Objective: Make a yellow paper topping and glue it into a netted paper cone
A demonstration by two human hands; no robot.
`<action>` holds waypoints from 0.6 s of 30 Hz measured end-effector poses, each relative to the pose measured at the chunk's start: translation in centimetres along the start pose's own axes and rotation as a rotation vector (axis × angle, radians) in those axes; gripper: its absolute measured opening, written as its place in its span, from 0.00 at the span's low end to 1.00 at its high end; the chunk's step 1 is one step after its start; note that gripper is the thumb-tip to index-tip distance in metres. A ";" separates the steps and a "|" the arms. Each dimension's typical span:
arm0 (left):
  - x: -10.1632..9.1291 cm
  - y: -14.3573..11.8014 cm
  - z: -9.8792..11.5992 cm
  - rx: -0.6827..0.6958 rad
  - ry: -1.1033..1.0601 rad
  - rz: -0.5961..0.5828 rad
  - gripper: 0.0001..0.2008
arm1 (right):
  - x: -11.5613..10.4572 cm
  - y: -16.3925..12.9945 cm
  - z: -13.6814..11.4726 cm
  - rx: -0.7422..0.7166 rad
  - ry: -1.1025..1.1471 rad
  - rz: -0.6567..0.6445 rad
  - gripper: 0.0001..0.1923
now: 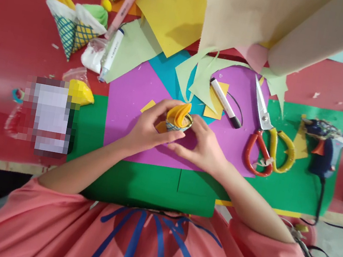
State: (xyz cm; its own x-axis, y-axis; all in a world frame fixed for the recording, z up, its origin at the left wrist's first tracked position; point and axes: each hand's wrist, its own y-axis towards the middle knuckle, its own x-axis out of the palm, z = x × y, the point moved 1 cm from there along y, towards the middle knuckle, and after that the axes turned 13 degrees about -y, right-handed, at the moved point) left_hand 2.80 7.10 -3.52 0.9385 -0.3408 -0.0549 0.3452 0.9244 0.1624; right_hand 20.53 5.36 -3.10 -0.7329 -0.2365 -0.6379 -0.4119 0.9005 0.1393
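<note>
Over the purple sheet (137, 96) I hold a small paper cone (177, 127) with a blue criss-cross pattern, its mouth towards me. A curled orange piece (179, 114) rises out of the mouth. My left hand (148, 129) is closed round the cone's left side, thumb along the near edge. On the other side the fingers of my right hand (206, 146) curve against the rim, with the thumb below. The cone's tip is hidden between the hands. Past them lie a marker (224, 101) and yellow paper pieces (214, 105).
Scissors (263, 118) with red and yellow handles lie to the right, beside a glue gun (326, 151). A large paper roll (320, 35) stands at the back right. Finished-looking cones (87, 29), markers (112, 54) and a bag of yellow material (81, 92) lie left.
</note>
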 end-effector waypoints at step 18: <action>0.2 0.2 0.0 -0.023 0.080 -0.197 0.24 | -1.8 0.5 0.2 -0.007 0.192 0.107 0.06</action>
State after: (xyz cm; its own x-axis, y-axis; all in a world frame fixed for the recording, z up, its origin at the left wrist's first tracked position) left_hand 3.04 7.26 -3.54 0.8499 -0.5014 -0.1620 0.5212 0.8452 0.1182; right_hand 21.79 6.32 -2.01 -0.8621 -0.2050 -0.4634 -0.3290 0.9220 0.2041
